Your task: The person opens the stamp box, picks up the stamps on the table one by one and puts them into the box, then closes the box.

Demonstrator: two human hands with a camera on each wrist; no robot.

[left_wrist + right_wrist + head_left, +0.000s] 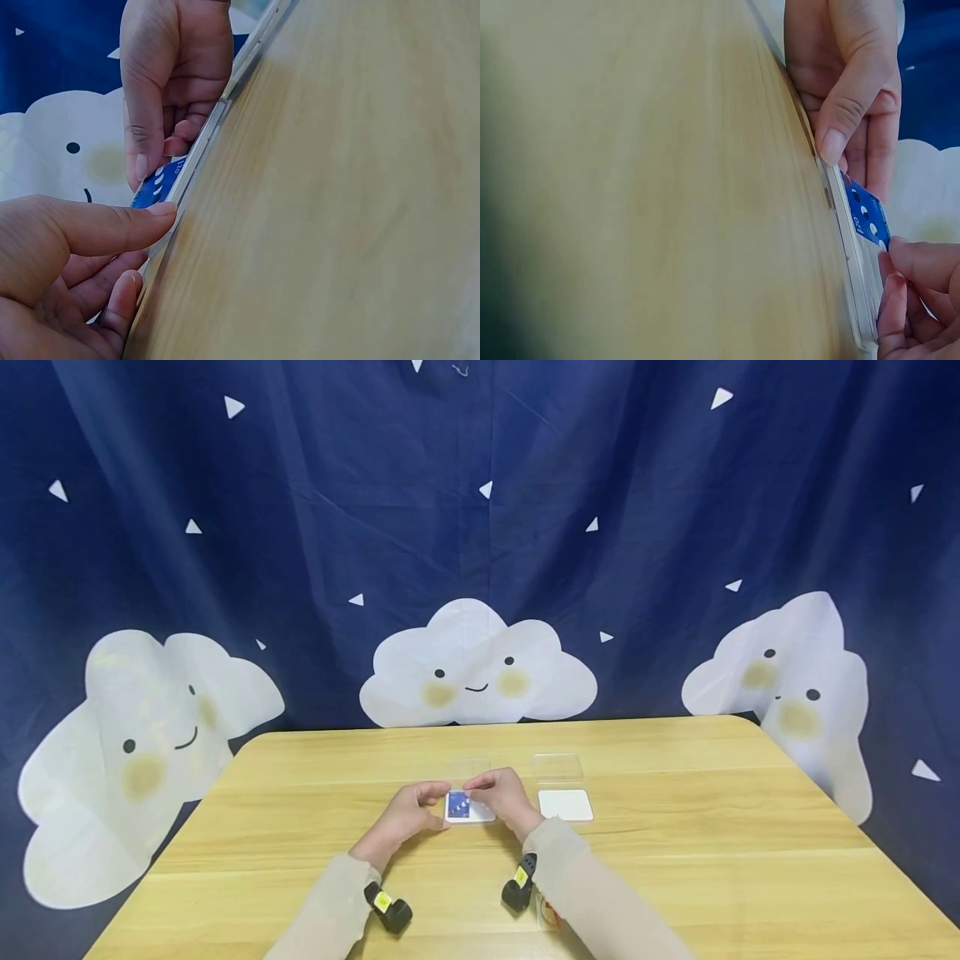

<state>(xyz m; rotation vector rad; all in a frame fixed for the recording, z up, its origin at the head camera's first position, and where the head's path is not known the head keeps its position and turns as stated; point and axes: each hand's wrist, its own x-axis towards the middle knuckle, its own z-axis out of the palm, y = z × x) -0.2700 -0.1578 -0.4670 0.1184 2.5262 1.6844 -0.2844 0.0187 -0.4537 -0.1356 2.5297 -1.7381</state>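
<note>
While both hands pinch the thin blue printed card [459,807] in its shallow clear plastic case [472,816] mid-bench, fingers clamped on its edges, it looks light, stiff, slippery, best held edgewise.

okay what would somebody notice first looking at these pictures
Probably the two hands meeting at the middle of the wooden table: the left hand and right hand pinch a small blue card lying in a white tray. Just right of them lies a second white tray. Behind hangs a dark blue curtain with smiling clouds.
</note>
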